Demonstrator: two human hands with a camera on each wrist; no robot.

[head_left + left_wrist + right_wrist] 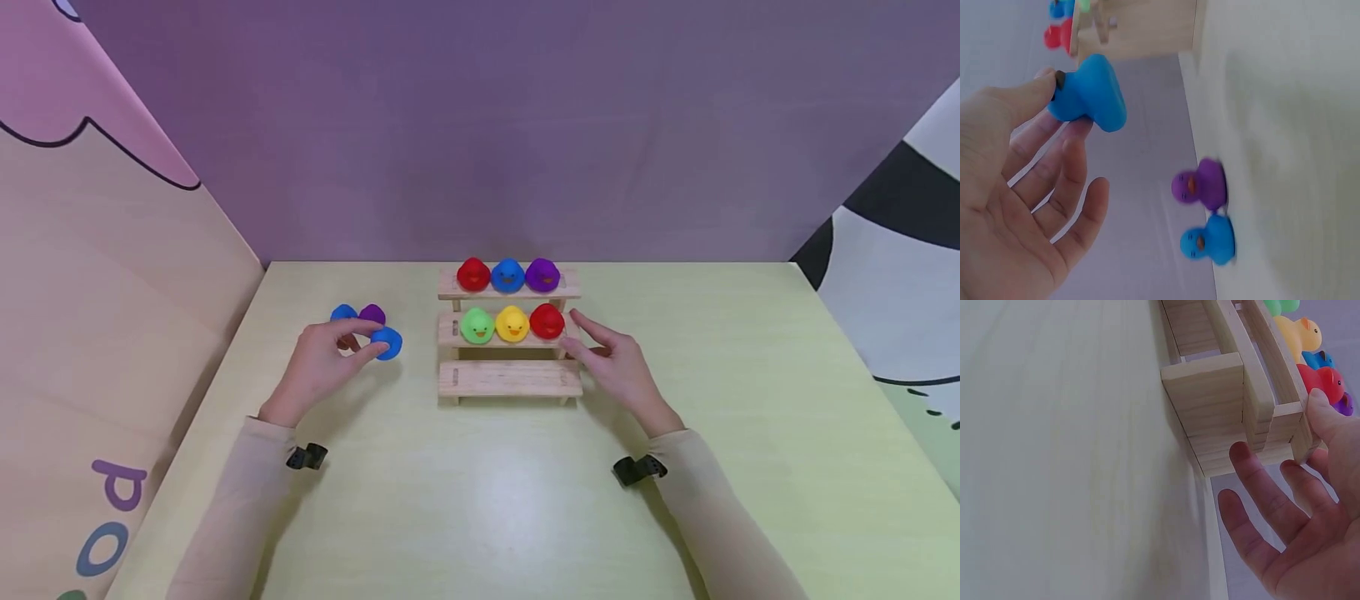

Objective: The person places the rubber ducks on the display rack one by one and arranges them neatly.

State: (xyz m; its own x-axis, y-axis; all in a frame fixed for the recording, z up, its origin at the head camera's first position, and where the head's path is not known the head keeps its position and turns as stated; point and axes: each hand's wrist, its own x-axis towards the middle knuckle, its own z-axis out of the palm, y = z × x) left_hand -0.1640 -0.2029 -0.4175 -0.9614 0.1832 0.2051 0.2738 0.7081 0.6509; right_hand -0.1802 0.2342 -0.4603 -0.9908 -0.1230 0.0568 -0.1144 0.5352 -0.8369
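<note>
My left hand [326,358] pinches a blue rubber duck [387,342] between thumb and fingers, raised above the table; in the left wrist view the duck [1094,94] is tipped on its side, its beak by the thumb. My right hand [617,367] is at the right end of a three-tier wooden stand [510,379]. Its thumb and index finger span the end of the middle shelf beside a red duck [547,322], the other fingers spread loosely in the right wrist view. A green duck [477,326] and a yellow duck [512,323] share that shelf.
On the top shelf sit a red duck [473,274], a blue duck [507,276] and a purple duck [542,275]. Another blue duck [1209,240] and purple duck [1200,184] stand on the table near my left hand. A purple wall [525,133] rises behind the table.
</note>
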